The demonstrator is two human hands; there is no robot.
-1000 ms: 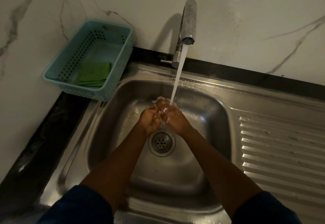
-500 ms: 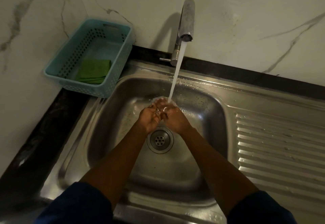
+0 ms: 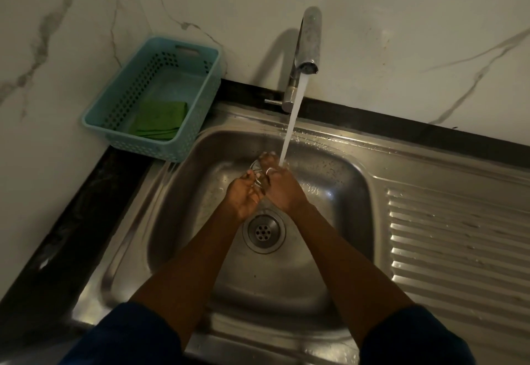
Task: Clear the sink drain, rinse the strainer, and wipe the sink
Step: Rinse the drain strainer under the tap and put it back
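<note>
- Both hands meet under the running water: the left hand (image 3: 243,195) and the right hand (image 3: 282,189) close together around a small shiny object, which I take to be the strainer (image 3: 257,170); only a bit of rim shows between the fingers, so its shape stays unclear.
- The water stream (image 3: 291,126) from the faucet (image 3: 308,40) lands right at the right hand's fingertips, at the strainer.
- Just below the hands, the drain (image 3: 263,232) sits open in the basin, its holes looking free of debris; clearing it seems done.
- So the rinse is the step in hand, roughly midway through the task.
- The sink (image 3: 338,192) is wet and spattered along its rim, and wiping looks not yet begun.
- A folded green cloth (image 3: 160,120) lies in the teal basket (image 3: 120,93) beside the sink's left rear corner, well apart from the hands; likely the wiping tool, untouched.
- Left to do: refit the strainer, shut the tap, wipe.
</note>
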